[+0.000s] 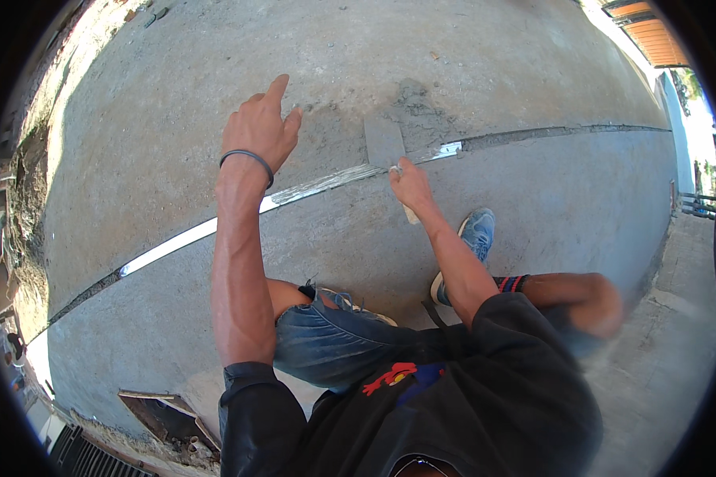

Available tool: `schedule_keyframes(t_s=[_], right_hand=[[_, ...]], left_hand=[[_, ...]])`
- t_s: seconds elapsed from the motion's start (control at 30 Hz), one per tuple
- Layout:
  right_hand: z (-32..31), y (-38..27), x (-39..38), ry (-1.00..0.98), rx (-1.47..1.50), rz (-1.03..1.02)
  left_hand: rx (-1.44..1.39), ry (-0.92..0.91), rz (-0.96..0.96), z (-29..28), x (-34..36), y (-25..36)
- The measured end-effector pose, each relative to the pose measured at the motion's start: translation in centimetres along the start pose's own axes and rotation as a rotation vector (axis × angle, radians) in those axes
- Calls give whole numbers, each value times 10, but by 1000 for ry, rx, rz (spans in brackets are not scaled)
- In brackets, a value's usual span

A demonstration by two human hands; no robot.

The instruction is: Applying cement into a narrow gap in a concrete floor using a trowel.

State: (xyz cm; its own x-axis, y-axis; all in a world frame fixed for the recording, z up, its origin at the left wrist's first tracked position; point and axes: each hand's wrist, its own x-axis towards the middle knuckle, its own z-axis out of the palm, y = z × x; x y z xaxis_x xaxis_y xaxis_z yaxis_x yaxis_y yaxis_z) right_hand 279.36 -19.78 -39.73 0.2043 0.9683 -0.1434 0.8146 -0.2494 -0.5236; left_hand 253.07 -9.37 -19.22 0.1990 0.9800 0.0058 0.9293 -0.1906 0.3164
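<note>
Right hand (411, 184) is gripping a trowel (385, 141) and hiding most of its handle; left forearm (240, 278) is blocking part of the shiny strip (175, 241), grey smears are masking more. Trowel blade is pointing ahead of the right hand, sitting right of the left hand (258, 127). That one's spreading index and thumb wide, palm facing away; can't tell if it's touching the floor (159, 135).
</note>
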Motion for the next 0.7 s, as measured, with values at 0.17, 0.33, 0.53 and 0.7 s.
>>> schedule_keyframes(t_s=[0.17,0.33,0.53,0.7], right_hand=[[78,-103,-43,-300,251,-178],[63,-116,-54,-375,352,-283],[-35,10,-13,-49,61,28],[-28,26,-29,-65,52,39]], left_hand=[[-11,26,63,5,-2,-3],[-7,96,85,8,1,-10],[-5,68,12,0,0,-5],[-3,-48,6,-1,0,9]])
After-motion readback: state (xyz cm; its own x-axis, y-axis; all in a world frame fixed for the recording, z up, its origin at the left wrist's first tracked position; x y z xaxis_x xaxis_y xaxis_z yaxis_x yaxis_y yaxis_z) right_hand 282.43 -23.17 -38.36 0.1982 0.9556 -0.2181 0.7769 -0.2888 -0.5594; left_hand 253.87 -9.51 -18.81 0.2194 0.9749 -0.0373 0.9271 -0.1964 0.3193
